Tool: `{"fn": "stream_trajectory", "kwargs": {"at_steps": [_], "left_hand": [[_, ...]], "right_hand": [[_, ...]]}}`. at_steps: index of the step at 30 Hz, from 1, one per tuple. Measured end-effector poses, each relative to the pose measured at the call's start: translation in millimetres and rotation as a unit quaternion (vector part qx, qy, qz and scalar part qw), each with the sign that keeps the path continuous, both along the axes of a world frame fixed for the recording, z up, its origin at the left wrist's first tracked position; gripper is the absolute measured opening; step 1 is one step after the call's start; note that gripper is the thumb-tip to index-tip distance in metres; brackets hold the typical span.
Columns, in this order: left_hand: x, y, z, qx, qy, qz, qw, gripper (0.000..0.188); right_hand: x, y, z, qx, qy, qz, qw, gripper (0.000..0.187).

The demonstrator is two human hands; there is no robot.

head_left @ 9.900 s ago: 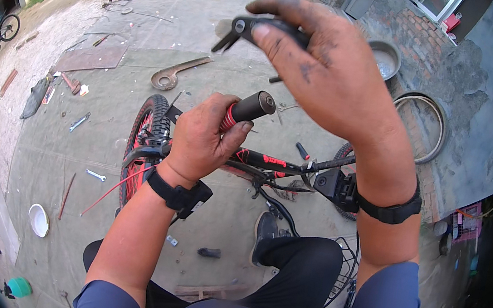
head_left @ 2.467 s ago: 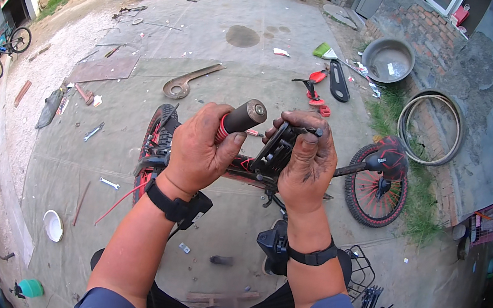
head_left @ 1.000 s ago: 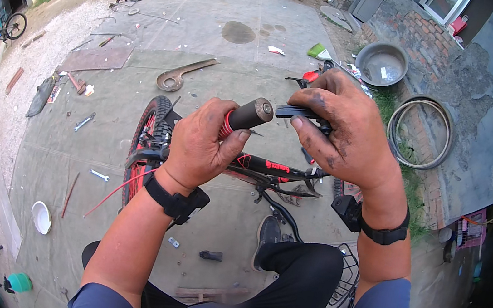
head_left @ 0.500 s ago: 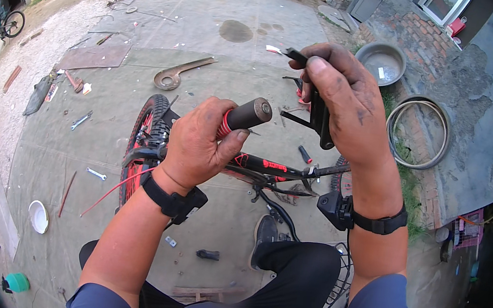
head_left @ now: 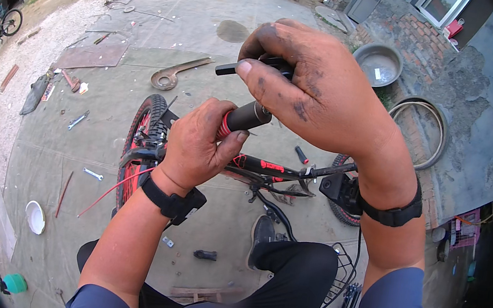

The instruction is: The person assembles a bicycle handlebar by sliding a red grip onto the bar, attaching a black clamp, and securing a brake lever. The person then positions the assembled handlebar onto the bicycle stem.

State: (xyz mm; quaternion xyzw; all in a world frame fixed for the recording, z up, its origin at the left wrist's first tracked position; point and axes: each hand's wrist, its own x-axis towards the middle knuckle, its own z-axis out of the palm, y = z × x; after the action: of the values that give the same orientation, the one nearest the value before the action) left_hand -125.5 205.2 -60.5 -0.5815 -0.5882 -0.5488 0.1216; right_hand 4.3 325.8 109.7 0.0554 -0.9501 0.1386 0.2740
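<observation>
My left hand (head_left: 198, 141) is closed around a thick black cylinder (head_left: 248, 118) with red rings, its flat end pointing up and to the right. Just above that end, my right hand (head_left: 312, 88) grips a black folding hex key set (head_left: 279, 66). One angular black key sticks out to the left past the thumb. The right hand covers most of the tool, so whether another key meets the cylinder's end is hard to tell. Below both hands lies a black and red bicycle (head_left: 270, 167), its wheel (head_left: 143, 120) at the left partly behind my left wrist.
Spanners (head_left: 78, 120) and a large flat ring-ended tool (head_left: 166, 78) lie on the ground sheet to the left. A white bowl (head_left: 35, 217) stands lower left. At the right are a metal basin (head_left: 360, 60) and tyres (head_left: 417, 131). A wire basket (head_left: 340, 271) sits beside my knee.
My right hand has moved left and turned over, bringing the hex key set above the cylinder's end. The left hand keeps its grip and place.
</observation>
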Motion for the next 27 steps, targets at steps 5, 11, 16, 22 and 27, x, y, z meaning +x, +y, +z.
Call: {"fn": "stream_trajectory", "kwargs": {"at_steps": [5, 11, 16, 22, 27], "left_hand": [[1.7, -2.0, 0.5, -0.012, -0.015, -0.005, 1.0, 0.03], [0.5, -2.0, 1.0, -0.006, 0.008, -0.001, 1.0, 0.031], [0.3, -2.2, -1.6, -0.025, -0.019, -0.012, 0.999, 0.028], [-1.2, -3.8, -3.9, -0.058, -0.021, -0.014, 0.998, 0.026], [-2.3, -1.5, -4.5, -0.009, 0.023, -0.008, 1.0, 0.027]], "right_hand": [[-9.2, -6.7, 6.0, 0.07, -0.025, -0.016, 0.997, 0.023], [-18.3, -17.7, 16.8, 0.126, -0.121, -0.053, 0.983, 0.025], [-26.9, -28.4, 17.7, 0.17, -0.151, -0.07, 0.971, 0.026], [-29.4, -25.5, 15.9, 0.22, -0.085, -0.009, 0.972, 0.024], [-11.0, -21.1, 12.7, 0.231, -0.059, 0.064, 0.969, 0.019]]}}
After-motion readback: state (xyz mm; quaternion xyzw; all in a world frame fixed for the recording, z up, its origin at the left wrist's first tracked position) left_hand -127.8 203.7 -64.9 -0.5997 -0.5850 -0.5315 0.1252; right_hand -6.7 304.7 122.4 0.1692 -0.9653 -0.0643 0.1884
